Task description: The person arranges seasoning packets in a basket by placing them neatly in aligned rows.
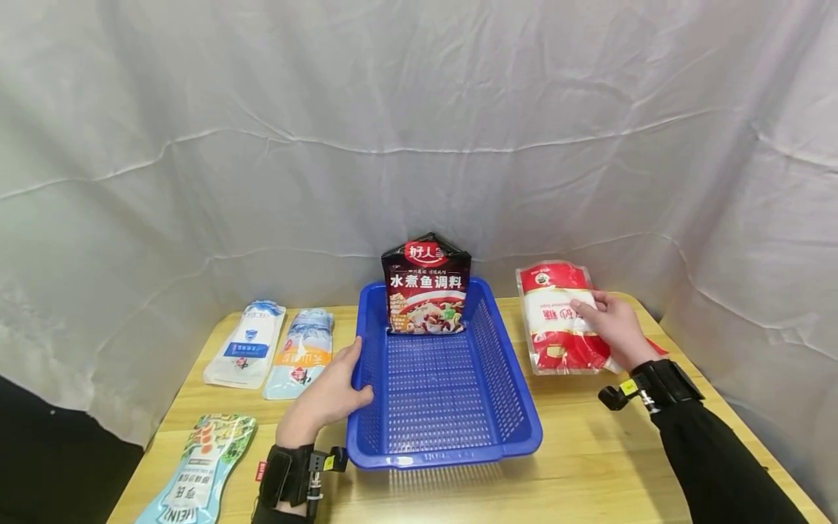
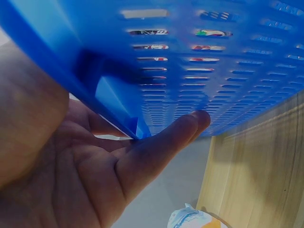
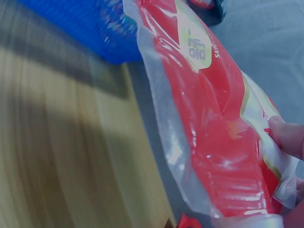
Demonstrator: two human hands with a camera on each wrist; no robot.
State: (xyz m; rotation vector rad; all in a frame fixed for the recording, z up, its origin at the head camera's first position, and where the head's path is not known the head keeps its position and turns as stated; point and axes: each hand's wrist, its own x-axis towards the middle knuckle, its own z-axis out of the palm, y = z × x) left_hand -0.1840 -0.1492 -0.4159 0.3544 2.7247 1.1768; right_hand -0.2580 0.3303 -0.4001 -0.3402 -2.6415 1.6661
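In the head view my right hand (image 1: 618, 324) holds a red and white sugar bag (image 1: 559, 320), thumb across its printed front. The right wrist view shows the bag (image 3: 213, 114) above the wooden tabletop, a pale spout-like end at the bottom. My left hand (image 1: 327, 393) grips the left side of a blue plastic basket (image 1: 445, 461), its thumb at the rim. Seen from the left wrist, fingers (image 2: 161, 147) lie against the basket's perforated outer wall. A black and red seasoning packet (image 1: 427, 287) stands upright inside, against the back wall.
Two pale salt-like packets, one with a blue label (image 1: 247, 346) and one with an orange band (image 1: 302, 354), lie left of the basket. Nearer is a light-blue Heinz pouch (image 1: 203, 469). A red item (image 1: 657, 348) shows behind the right wrist. Grey cloth (image 1: 419, 131) hangs behind the table.
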